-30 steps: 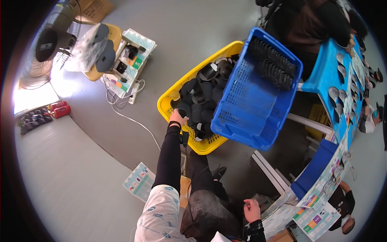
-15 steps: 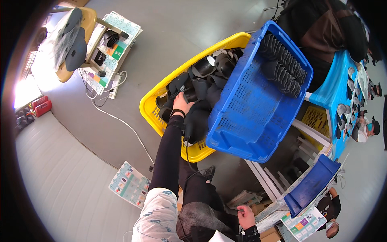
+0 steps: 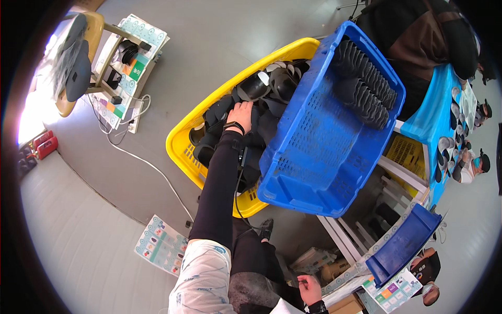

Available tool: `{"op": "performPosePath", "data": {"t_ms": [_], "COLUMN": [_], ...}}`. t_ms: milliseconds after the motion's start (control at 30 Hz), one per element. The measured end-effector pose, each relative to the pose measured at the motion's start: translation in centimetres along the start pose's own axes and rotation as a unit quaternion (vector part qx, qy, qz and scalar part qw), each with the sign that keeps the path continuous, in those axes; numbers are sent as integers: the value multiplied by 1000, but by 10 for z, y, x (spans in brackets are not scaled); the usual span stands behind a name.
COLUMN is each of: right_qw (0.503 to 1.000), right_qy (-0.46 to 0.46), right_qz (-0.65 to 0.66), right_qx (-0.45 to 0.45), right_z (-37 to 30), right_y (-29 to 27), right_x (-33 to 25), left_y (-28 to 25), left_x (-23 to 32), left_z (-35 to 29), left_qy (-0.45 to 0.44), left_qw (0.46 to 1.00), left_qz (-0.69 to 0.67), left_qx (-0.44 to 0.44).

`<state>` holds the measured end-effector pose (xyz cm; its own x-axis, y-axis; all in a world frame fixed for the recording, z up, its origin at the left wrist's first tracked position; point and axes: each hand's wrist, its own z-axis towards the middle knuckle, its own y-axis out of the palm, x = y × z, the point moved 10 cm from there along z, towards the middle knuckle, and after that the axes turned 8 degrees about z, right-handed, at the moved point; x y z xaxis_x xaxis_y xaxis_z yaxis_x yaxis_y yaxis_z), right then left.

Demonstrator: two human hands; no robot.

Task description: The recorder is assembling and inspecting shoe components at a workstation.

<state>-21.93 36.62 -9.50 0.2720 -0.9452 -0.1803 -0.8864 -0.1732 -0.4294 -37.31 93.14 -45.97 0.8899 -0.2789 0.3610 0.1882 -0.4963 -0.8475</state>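
Observation:
My left hand [image 3: 241, 116], with a dark band at the wrist, is down inside the yellow basket [image 3: 177, 142]. Its fingers bend over a black curved piece [image 3: 255, 119] among a heap of similar black molded pieces; the fingertips are partly hidden. Glossy black pieces [image 3: 253, 86] lie farther back in the same basket. My right hand [image 3: 309, 289] hangs low beside my lap, its fingers loosely apart and holding nothing. A blue crate [image 3: 314, 152] rests tilted over the basket's right side, with rows of nested dark curved pieces [image 3: 361, 102] at its far end.
A chair [image 3: 94, 39] and a paper-covered stand [image 3: 138, 34] are at the far left. A white cable [image 3: 151, 163] runs across the floor. A person in dark clothes [image 3: 402, 36] sits behind the crate, near a blue-covered table [image 3: 426, 118]. A dark blue bin [image 3: 402, 243] stands to the right.
My left hand has shifted slightly up within the basket, and its thumb no longer shows spread out. My right hand sits a little lower and farther left. The whole view has shifted slightly.

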Motion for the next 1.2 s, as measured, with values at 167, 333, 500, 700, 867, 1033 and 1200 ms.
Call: {"op": "performPosePath", "data": {"t_ms": [167, 333, 500, 700, 867, 1033, 1200], "right_qw": [1000, 1000, 999, 999, 999, 998, 998], "right_qy": [-8, -10, -16, -3, 3, 27, 16], "right_qz": [-4, 21, 37, 31, 37, 29, 49], "right_qx": [-3, -7, -13, -24, -36, -40, -44], "right_z": [5, 10, 8, 16, 18, 26, 39], "right_y": [2, 1, -3, 3, 8, 5, 10], "right_x": [1, 1, -2, -4, 1, -5, -2], "left_y": [16, 8, 62, 66, 8, 67, 57], "left_x": [-20, -27, -55, -54, -32, -14, -137], "left_z": [-3, -30, -111, -158, -179, -190, -114], "left_qy": [-31, -24, 8, 79, 11, 95, -165], "left_qw": [999, 997, 946, 955, 998, 964, 977], "left_qz": [31, 36, -4, 79, -50, -182, -70], "left_qx": [3, -60, -325, -274, -31, -170, 117]}}
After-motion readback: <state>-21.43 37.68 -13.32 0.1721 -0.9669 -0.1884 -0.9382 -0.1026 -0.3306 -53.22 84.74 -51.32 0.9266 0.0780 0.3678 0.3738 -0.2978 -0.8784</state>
